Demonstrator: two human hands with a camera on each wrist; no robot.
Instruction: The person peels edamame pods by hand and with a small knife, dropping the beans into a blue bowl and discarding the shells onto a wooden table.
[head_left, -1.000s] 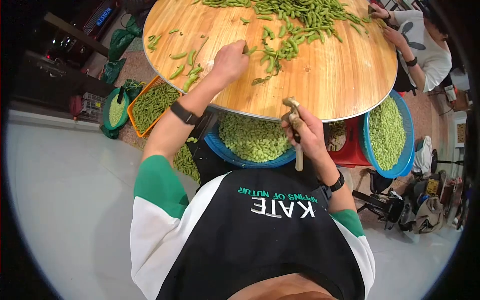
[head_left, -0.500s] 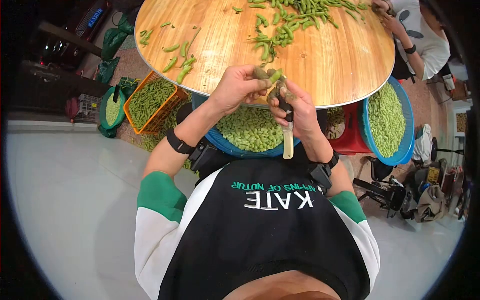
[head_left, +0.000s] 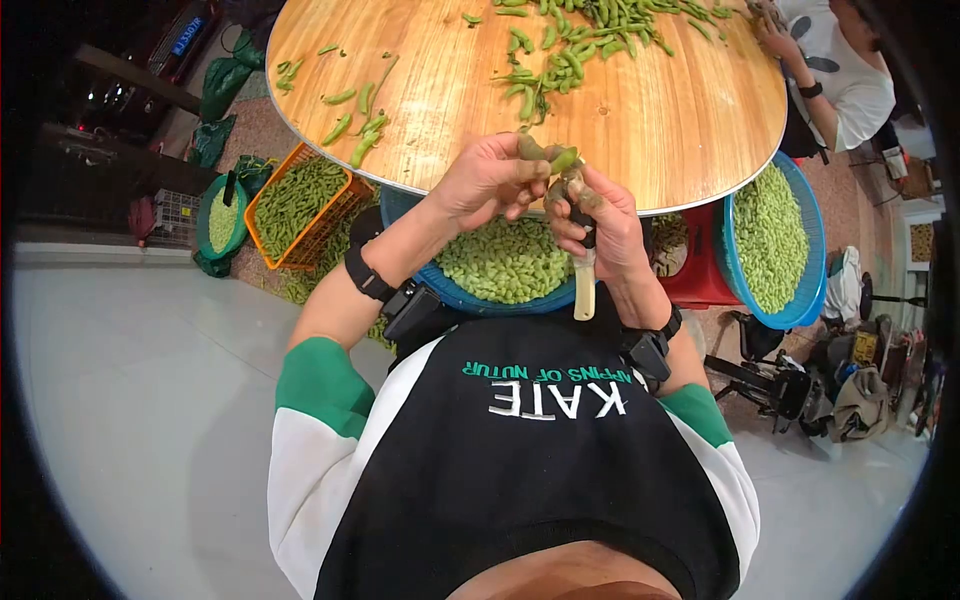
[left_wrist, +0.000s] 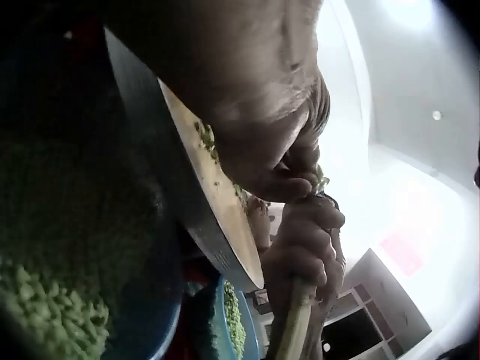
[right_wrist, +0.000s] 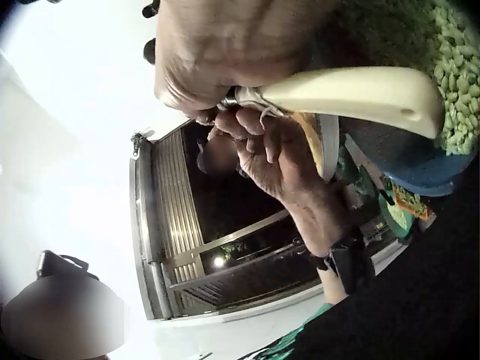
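- A green pod (head_left: 565, 159) is held up in the air just over the near edge of the round wooden table (head_left: 660, 165), apart from the tabletop
- The pod looks bright, fresh green at the end that shows, plump and smooth, with a slight sheen; the rest of it is covered by fingers, so its full shape cannot be told
- The left hand (head_left: 488, 182) pinches the pod between thumb and fingertips, and those fingertips look dark and stained
- The right hand (head_left: 610, 222) curls round a tool (head_left: 585, 290), its thumb and fingertips close by the pod; whether they touch it I cannot tell
- The tool has a smooth cream handle with a small hole near its broad end, hanging down toward the black shirt (head_left: 540, 440); its working end is hard to make out among the fingers
- More pods lie in a heap (head_left: 620, 15) by the table's far edge, with a looser trail (head_left: 560, 70) coming toward the middle and a few single pods (head_left: 368, 140) near the left edge
- Below the near edge, a blue basin (head_left: 556, 299) holds pale green shelled beans (head_left: 505, 258)
- Another person (head_left: 850, 90) sits at the table's right edge
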